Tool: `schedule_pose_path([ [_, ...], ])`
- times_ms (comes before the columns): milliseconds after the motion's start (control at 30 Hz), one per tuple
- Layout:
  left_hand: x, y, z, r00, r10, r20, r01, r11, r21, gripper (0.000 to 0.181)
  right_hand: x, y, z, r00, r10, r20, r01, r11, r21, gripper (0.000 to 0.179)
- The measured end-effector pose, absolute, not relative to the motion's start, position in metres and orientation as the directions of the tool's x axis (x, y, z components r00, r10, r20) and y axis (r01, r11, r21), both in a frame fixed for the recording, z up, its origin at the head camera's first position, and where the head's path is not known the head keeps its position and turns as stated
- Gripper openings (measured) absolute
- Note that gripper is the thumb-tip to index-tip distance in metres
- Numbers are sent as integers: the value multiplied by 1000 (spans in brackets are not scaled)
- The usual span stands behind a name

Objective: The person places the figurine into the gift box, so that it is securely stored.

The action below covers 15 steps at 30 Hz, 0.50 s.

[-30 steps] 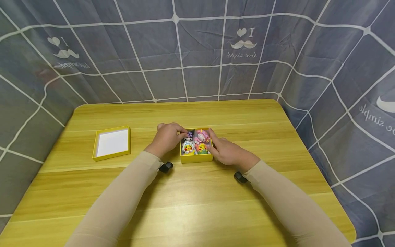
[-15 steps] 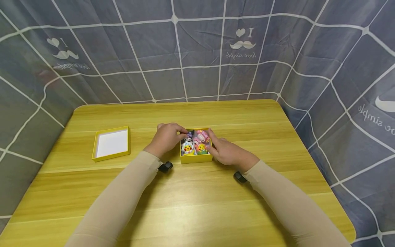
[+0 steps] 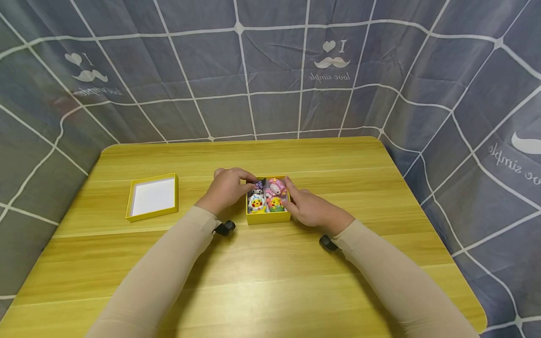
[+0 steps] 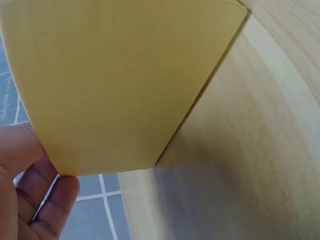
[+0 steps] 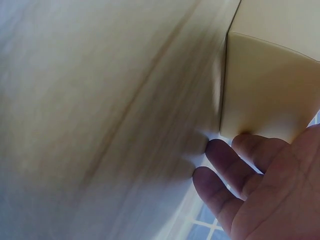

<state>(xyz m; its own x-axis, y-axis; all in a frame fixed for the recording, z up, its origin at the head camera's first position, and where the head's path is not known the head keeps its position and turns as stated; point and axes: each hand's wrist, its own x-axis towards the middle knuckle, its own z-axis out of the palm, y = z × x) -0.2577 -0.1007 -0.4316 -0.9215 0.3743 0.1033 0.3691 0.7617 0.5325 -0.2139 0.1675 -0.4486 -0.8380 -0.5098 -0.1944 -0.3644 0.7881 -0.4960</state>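
A yellow box [image 3: 268,218] stands mid-table with several small toy figurines inside. At its back left is a purple-and-black figurine [image 3: 258,188], with a pink figurine [image 3: 277,187] beside it. In front are a white-hooded yellow figurine [image 3: 257,204] and a yellow figurine in pink and green [image 3: 275,204]. My left hand [image 3: 227,190] reaches over the left rim, thumb and index finger pinching the purple-and-black figurine; its other fingers are by the box's outer corner. My right hand [image 3: 313,209] holds the box's right side, thumb at the rim, fingers against the outside wall [image 5: 270,85].
A shallow yellow lid [image 3: 152,196] with a white inside lies face up to the left on the wooden table [image 3: 270,277]. A grey curtain with white grid lines [image 3: 274,61] hangs behind the table and along both sides.
Both hands keep nearly the same places at the box. The box and figurines show hardly any movement; the head view has shifted very slightly.
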Motion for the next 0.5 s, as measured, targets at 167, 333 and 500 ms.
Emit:
schedule_pose_path([
  [167,-257,-104,-432,-920,372,120,371,733,570,21,-214,167,-449,-841,-503,-199,-359,795,-489,81],
  [333,-257,-109,-431,-924,363,118,358,718,597,29,-213,167,-449,-839,-507,-195,-365,792,-489,81],
  [500,-258,-117,-428,-931,352,96,334,718,611,36,-213,167,-450,-835,-519,-183,-378,783,-495,80],
])
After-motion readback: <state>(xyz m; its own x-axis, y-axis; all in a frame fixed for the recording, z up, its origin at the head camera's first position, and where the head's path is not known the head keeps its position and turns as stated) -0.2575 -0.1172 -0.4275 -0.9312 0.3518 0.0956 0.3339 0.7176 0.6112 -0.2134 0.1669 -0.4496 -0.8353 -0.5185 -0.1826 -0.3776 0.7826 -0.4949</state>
